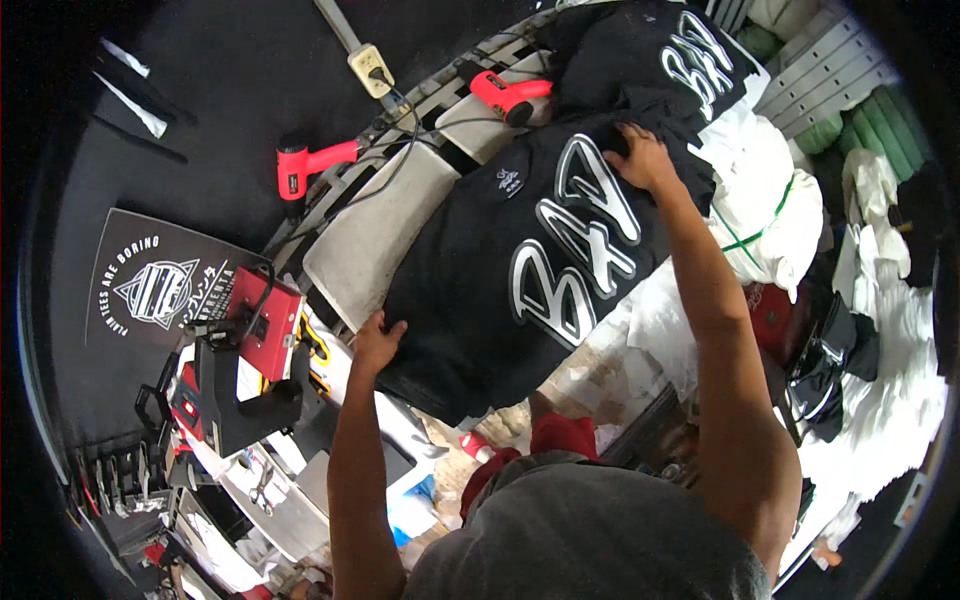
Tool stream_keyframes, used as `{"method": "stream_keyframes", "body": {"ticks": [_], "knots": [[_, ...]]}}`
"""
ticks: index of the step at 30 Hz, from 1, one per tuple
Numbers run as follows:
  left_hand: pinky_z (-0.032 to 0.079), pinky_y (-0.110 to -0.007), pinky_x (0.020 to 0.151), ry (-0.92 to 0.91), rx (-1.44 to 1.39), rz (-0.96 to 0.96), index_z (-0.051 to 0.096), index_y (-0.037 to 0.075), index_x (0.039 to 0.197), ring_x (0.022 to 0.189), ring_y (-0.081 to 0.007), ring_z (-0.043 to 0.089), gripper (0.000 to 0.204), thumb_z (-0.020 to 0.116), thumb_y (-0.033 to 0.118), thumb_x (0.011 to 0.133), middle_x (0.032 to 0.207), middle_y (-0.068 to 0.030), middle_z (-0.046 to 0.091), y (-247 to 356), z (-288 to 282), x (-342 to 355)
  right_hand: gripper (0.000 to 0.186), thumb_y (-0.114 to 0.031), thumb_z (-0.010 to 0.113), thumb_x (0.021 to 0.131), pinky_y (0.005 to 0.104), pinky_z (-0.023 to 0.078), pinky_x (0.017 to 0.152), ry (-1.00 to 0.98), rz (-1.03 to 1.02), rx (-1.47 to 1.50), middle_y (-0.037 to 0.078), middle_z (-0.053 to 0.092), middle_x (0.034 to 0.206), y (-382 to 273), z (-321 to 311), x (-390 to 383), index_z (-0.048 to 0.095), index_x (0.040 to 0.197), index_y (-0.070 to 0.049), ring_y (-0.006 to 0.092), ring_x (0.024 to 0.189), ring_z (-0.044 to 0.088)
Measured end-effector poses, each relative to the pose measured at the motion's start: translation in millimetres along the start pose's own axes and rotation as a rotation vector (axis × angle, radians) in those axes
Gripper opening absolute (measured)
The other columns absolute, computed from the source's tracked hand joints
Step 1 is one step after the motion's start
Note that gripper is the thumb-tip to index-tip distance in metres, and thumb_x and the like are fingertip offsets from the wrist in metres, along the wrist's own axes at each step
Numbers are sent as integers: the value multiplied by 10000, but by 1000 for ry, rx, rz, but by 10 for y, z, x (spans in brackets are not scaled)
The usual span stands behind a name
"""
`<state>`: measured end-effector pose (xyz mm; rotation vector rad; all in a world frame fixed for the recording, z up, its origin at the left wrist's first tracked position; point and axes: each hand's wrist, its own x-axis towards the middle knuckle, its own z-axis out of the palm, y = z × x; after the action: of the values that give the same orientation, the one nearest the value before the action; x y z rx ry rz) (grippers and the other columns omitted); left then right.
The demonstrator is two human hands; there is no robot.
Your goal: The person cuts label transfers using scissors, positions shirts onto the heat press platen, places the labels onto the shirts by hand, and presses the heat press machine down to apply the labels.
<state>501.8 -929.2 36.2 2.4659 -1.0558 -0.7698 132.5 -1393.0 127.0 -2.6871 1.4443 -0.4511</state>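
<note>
A black T-shirt (450,260) with large white-outlined lettering is spread across pale grey platens (360,210) in the middle of the view. My left hand (376,345) touches the shirt's lower left edge beside the platen, thumb and fingers apart. My right hand (645,160) lies on the shirt's upper right part, above the lettering, with its fingers spread. Another black printed shirt (635,55) lies beyond it at the top right. Two red heat guns, one at the left (298,170) and one higher up (500,95), sit along the back rail with cords.
A yellowish power strip (370,70) hangs at the back. A printed dark sign (130,280) and red-and-black equipment (265,330) are at the left. White bundled fabric (760,230), green rolls (875,140) and a grey metal rack (820,75) stand at the right.
</note>
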Motion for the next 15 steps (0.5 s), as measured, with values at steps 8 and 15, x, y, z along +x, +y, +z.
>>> {"method": "stream_keyframes", "body": {"ticks": [8, 15], "knots": [[550, -371, 806, 368, -225, 272, 678, 37, 1081, 891, -279, 696, 176, 626, 55, 914, 1030, -150, 702, -184, -139, -238, 164, -147, 663, 873, 452, 495, 882, 417, -135, 259, 196, 665, 987, -630, -1106, -1467, 681, 976, -20, 402, 978, 600], [520, -393, 925, -93, -151, 815, 652, 32, 1197, 1117, -329, 631, 274, 639, 135, 943, 1186, -181, 657, 707, 560, -1392, 310, -290, 656, 925, 432, 547, 895, -260, 726, 650, 224, 706, 1105, -1554, -607, -5286, 707, 1098, -37, 338, 1011, 698]]}}
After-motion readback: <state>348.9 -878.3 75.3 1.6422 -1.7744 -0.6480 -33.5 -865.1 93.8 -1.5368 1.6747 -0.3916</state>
